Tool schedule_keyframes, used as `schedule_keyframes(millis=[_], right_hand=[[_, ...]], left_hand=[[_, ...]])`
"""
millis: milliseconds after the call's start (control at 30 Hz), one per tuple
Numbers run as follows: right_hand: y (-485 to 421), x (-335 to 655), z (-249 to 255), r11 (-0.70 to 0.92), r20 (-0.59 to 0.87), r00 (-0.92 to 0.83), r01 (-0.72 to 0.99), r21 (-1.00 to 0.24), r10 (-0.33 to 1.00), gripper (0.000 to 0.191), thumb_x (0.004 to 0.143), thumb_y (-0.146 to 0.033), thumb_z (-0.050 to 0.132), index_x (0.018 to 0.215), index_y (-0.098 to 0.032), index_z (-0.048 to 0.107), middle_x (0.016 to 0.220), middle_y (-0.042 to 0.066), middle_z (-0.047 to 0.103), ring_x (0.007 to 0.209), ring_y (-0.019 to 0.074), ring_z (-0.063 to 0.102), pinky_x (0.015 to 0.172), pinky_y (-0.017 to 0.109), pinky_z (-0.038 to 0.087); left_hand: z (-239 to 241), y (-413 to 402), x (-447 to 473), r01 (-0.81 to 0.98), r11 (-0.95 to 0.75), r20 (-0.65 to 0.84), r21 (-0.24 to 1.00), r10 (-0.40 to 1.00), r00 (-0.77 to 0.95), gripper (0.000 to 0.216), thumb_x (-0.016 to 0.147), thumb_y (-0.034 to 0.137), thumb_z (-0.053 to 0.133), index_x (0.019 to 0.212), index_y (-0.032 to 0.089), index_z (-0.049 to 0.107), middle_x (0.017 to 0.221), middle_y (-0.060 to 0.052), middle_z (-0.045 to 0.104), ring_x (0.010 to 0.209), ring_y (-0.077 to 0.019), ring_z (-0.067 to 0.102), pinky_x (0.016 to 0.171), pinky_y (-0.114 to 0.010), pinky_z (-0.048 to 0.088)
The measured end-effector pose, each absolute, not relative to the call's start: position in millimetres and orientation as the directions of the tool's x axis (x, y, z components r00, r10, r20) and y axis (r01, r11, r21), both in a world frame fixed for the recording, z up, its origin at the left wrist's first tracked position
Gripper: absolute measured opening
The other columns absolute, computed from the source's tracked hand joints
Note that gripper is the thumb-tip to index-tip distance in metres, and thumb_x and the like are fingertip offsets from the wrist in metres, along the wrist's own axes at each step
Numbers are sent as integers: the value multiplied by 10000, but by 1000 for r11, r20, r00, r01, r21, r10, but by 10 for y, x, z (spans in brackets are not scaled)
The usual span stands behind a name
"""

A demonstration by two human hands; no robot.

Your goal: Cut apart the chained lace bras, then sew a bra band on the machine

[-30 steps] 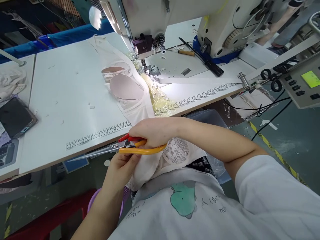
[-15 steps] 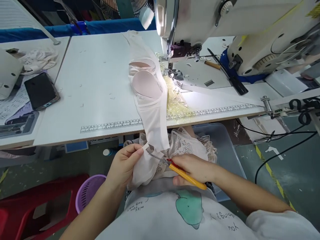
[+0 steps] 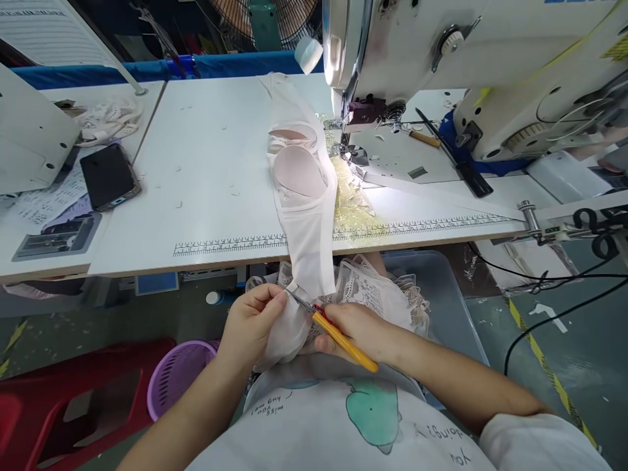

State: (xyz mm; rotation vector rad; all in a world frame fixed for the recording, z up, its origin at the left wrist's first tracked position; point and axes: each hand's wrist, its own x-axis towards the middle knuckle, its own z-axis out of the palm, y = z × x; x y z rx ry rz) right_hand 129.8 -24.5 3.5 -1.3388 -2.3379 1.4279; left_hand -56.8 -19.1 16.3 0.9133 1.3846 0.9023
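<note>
A pale pink-white bra [image 3: 300, 176] lies over the table, and its near end hangs past the front edge towards my lap. My left hand [image 3: 252, 320] pinches the fabric at that hanging end between thumb and fingers. In my right hand [image 3: 350, 327] are scissors [image 3: 343, 340] with orange-yellow handles, their blades pointing up and left. The blade tips reach the edge of the fabric right beside my left fingertips; whether they are cutting into it I cannot tell. More white lace garments [image 3: 373, 288] lie bunched on my lap beneath both hands.
A sewing machine [image 3: 407, 39] stands at the right of the white table [image 3: 210, 150], with a printed ruler strip [image 3: 230, 244] along the front. Tweezers-like black tool [image 3: 471, 176] and a phone-like black box [image 3: 108, 175] lie there. Below are a clear bin [image 3: 441, 294], purple basket [image 3: 179, 376] and red stool [image 3: 73, 392].
The scissors in my right hand have moved left and slightly up, bringing the blade tips to my left fingertips. The whole view has also shifted a little.
</note>
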Motion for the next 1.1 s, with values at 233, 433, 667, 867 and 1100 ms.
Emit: schedule_keyframes(millis=[233,433,667,867,1100], right_hand=[[-259,1284,35,178,-348,-579,663,-727,738,362,763,-517,549,677,-189,421,577,-39,422,478,91,342,454,214,254],[-293,1286,-33,2,-350,-498,577,-817,793,355,767,-454,551,605,-187,383,559,-35,426,513,98,391,485,214,296],[-231,1421,220,60,-109,-371,416,-907,922,363,654,-470,636,615,-195,403,553,-49,403,505,96,387,483,216,330],[-184,1417,280,73,-139,-474,401,-913,869,302,642,-291,607,572,-198,329,566,-55,408,514,85,380,471,194,301],[-298,1869,323,398,186,-448,444,-803,875,273,681,-244,534,573,-214,285,533,-47,357,476,96,326,459,223,268]], left_hand=[[180,-175,-534,23,408,-407,913,913,-24,218,653,313,621,530,169,513,497,52,429,461,-80,332,424,-184,262],[245,-193,-536,136,319,-320,938,947,-22,180,682,292,604,555,172,566,531,32,497,498,-96,405,461,-195,322],[296,-316,-453,345,39,-96,938,984,150,115,694,213,617,800,201,660,807,-41,693,721,-175,625,636,-239,486],[240,-340,-368,376,-151,6,914,934,358,156,759,174,562,904,231,543,786,-5,691,680,-148,653,595,-210,488],[363,-84,-563,595,-573,-104,564,665,739,177,813,270,470,811,212,637,677,-32,665,647,-207,600,732,-334,406]])
